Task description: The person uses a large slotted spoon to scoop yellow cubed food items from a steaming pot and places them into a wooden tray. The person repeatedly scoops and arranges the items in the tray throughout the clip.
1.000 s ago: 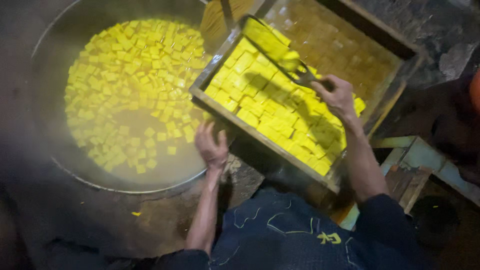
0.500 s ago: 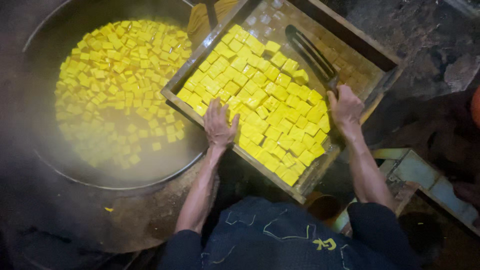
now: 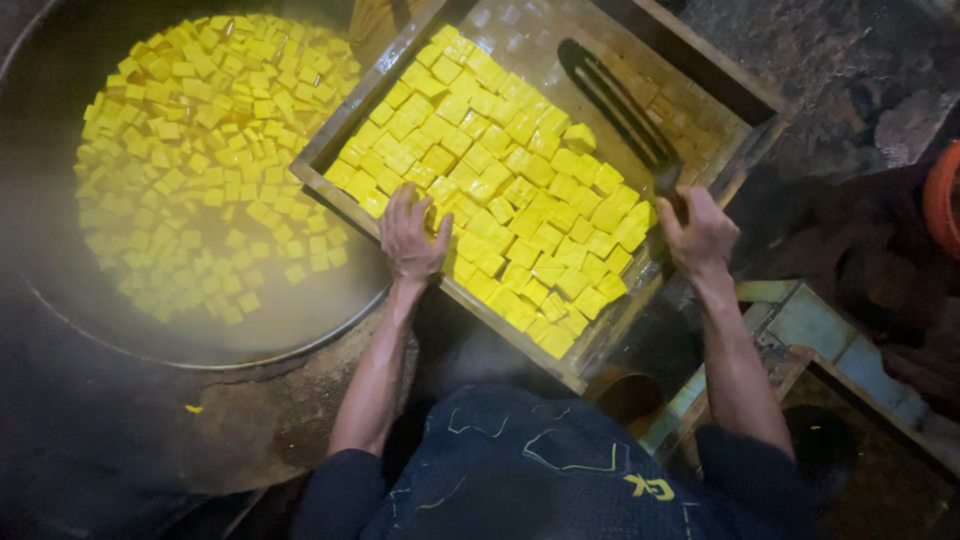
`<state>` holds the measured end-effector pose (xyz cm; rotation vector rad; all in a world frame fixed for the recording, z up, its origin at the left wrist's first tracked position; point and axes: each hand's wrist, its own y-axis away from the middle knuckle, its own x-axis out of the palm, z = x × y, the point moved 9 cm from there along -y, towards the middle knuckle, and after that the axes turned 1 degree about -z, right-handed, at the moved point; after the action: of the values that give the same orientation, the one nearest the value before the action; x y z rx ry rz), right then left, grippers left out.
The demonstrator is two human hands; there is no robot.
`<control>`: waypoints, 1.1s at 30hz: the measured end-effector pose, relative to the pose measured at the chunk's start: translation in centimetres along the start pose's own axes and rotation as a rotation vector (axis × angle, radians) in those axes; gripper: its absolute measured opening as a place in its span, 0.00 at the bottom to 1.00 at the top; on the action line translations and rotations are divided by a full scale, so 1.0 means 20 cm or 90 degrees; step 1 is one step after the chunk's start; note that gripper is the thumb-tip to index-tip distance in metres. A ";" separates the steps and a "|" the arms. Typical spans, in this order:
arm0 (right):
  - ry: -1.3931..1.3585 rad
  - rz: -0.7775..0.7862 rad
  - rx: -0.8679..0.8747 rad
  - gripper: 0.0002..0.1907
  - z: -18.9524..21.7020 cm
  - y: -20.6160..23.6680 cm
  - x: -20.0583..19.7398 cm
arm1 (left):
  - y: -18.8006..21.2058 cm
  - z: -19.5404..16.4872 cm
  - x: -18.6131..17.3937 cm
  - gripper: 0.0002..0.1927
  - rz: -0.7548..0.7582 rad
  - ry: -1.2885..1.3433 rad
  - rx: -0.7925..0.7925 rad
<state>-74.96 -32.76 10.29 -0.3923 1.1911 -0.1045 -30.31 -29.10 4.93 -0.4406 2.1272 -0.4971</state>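
A wooden tray (image 3: 345, 130) tilts over a big round pot (image 3: 60, 300), and its near half is packed with yellow tofu cubes (image 3: 510, 200). My left hand (image 3: 412, 232) lies flat on the tray's near-left rim, fingers spread onto the cubes. My right hand (image 3: 700, 232) grips the handle of a dark flat spatula (image 3: 612, 95), whose blade rests on the bare far part of the tray. Many more yellow cubes (image 3: 200, 150) float in the pot's cloudy liquid.
Steam drifts over the pot. A pale blue-green wooden frame (image 3: 815, 325) stands at the lower right, with an orange object (image 3: 942, 200) at the right edge. One stray yellow bit (image 3: 193, 408) lies on the dark stone surround. My dark apron fills the bottom.
My left hand rose from under the tray's edge onto its rim and the cubes. The spatula left the cubes and now lies on the bare far part. The view shifted.
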 end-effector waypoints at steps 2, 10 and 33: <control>-0.001 0.013 0.007 0.13 -0.02 0.08 -0.04 | 0.00 0.00 0.00 0.22 0.004 -0.002 -0.002; 0.148 -0.067 0.047 0.14 -0.09 0.17 -0.07 | 0.01 0.00 0.01 0.20 -0.023 0.013 0.007; -0.511 0.416 0.157 0.16 2.44 0.36 1.52 | 1.09 1.45 -0.98 0.30 0.088 -0.197 -0.379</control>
<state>-19.63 -22.85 -3.77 0.1871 0.4529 0.4364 1.73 -6.44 -7.87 -0.6471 1.9540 0.2848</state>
